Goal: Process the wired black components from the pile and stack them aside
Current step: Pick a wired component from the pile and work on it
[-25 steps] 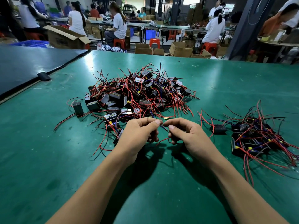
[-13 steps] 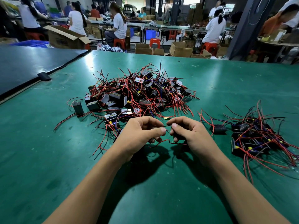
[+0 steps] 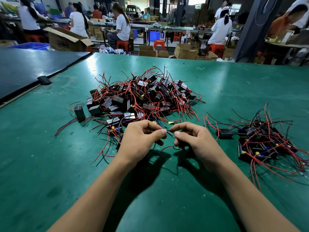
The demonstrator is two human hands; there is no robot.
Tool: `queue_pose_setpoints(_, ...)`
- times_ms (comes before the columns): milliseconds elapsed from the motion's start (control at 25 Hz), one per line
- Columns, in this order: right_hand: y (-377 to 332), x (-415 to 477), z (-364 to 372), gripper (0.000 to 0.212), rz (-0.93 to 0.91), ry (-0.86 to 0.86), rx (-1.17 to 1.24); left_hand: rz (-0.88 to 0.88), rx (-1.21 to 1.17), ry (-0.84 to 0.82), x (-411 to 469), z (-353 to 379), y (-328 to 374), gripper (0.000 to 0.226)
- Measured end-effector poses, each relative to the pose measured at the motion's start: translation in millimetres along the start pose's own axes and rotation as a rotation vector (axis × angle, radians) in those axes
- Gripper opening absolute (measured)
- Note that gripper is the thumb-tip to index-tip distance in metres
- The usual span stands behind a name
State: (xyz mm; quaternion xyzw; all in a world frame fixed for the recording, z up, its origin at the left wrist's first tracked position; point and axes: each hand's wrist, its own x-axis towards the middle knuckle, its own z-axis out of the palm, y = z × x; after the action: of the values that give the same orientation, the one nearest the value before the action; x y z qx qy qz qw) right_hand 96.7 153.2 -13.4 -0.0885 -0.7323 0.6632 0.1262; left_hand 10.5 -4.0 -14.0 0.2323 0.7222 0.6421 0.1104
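The green worktop (image 3: pixel 234 84) carries everything that matters to me. The big pile (image 3: pixel 142 97) of wired black components sits in the middle, its near edge just beyond my knuckles. The smaller stack (image 3: pixel 262 144) of finished ones lies to my right, well apart from the pile, with a lone component (image 3: pixel 224 133) just beside its left edge. Neither heap has altered over the last second, so nothing has been added to the stack, and I judge most of the job is still ahead.

The only change is small and sits between my fingers. A second ago the thumb and forefinger tips of both hands were pressed together. Since then they have drawn slightly apart, and a short run of dark wires (image 3: pixel 169 132) now shows stretched between them. My left hand (image 3: pixel 142 139) pinches one end and my right hand (image 3: pixel 195 141) pinches the other, with the remaining fingers of both curled under. A red lead (image 3: pixel 165 148) droops in a loop below the gap, towards the right hand.

I read this as one unit's leads still being worked, not yet ready to set aside. Its black body is hidden. I cannot tell which palm covers it.
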Motion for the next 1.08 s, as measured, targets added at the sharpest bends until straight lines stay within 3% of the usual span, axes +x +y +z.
queue_pose_setpoints(240, 4, 0, 7, 0.005, -0.093, 0.072, -0.236, -0.012, 0.099, -0.007, 1, -3, 0, 0.017)
queue_pose_setpoints(360, 5, 3, 9, 0.009, -0.067, 0.134, -0.117, -0.072, 0.178, 0.034, 4, -11, 2, 0.028)
queue_pose_setpoints(640, 4, 7, 4, 0.010, 0.012, 0.152, 0.095, -0.048, 0.106, -0.009, 4, -16, 8, 0.006)
queue_pose_setpoints(840, 8, 6, 5, 0.014, -0.004, 0.144, -0.008, -0.020, 0.130, -0.088, -1, 0, 5, 0.017)
queue_pose_setpoints(1080, 9, 5, 7, 0.019, -0.061, 0.147, -0.161, 0.038, 0.104, -0.038, 0, 2, -1, 0.012)
